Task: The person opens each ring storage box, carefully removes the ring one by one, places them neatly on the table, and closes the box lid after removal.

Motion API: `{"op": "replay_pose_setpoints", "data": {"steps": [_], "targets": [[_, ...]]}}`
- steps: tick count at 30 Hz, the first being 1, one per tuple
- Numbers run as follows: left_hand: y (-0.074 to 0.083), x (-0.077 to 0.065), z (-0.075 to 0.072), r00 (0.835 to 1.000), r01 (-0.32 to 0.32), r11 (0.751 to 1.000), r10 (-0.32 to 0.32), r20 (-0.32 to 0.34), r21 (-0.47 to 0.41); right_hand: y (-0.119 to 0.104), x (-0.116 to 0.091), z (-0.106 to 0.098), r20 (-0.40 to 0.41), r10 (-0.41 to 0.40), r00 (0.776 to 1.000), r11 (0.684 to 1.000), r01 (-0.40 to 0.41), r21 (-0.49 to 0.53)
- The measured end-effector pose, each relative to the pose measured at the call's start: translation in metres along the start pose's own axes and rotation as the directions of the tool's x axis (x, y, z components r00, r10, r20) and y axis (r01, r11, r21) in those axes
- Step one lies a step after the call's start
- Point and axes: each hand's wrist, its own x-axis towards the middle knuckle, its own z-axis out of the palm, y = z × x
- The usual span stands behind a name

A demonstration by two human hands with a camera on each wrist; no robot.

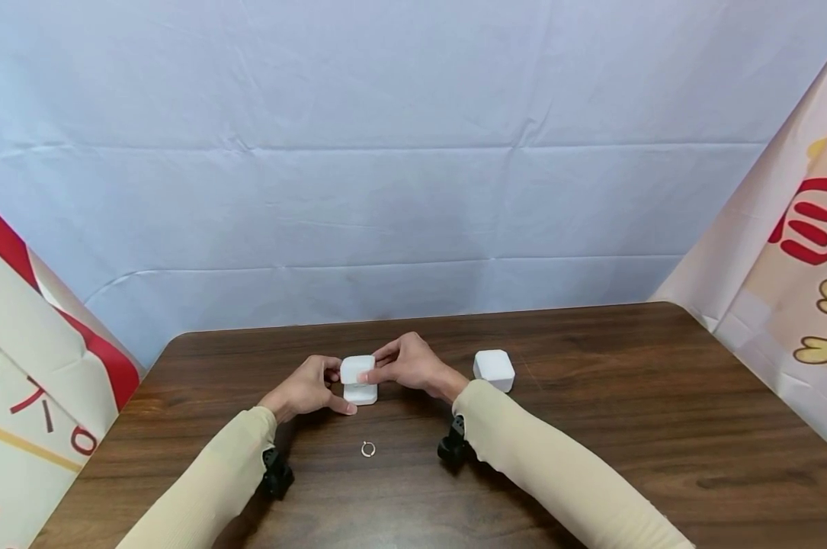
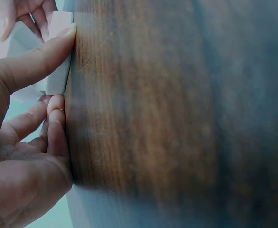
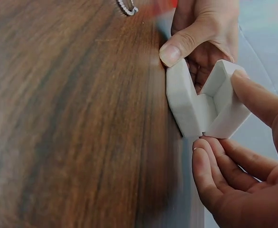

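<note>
- While the right hand (image 1: 413, 364) pinches a small white box (image 1: 358, 369), its thumb on the lid (image 3: 227, 104) and its fingertips at the hinged end, the left hand (image 1: 312, 387) grips the same box, thumb against the base (image 3: 182, 102); both grips are closed on it.
- The box sits between the two hands on the brown wooden table (image 1: 591, 427), its lid tilted partway open.
- Nearer the person, a ring (image 1: 362, 450) lies flat on the tabletop, apart from both hands.
- A second white box (image 1: 495, 369) stands just beyond the right wrist, its lid down.
- Cream sleeves (image 1: 557, 473) cover both forearms, with a black device (image 1: 276, 474) under each wrist.
- Behind the table hangs a pale creased cloth (image 1: 386, 191), flanked by printed cloths (image 1: 797, 290) on either side.
</note>
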Motion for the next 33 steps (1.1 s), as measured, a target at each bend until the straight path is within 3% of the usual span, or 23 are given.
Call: {"op": "replay_pose_setpoints", "data": {"steps": [9,33], "targets": [[-0.002,0.000,-0.001,1.000,-0.006,1.000,0.006,0.021,0.000,0.000,-0.004,0.002,-0.012,-0.059,0.998,0.992,0.057,-0.116],[-0.001,0.000,0.000,1.000,0.022,1.000,-0.022,0.012,0.017,-0.003,-0.014,0.011,-0.055,-0.132,0.990,0.960,0.114,-0.258]]}}
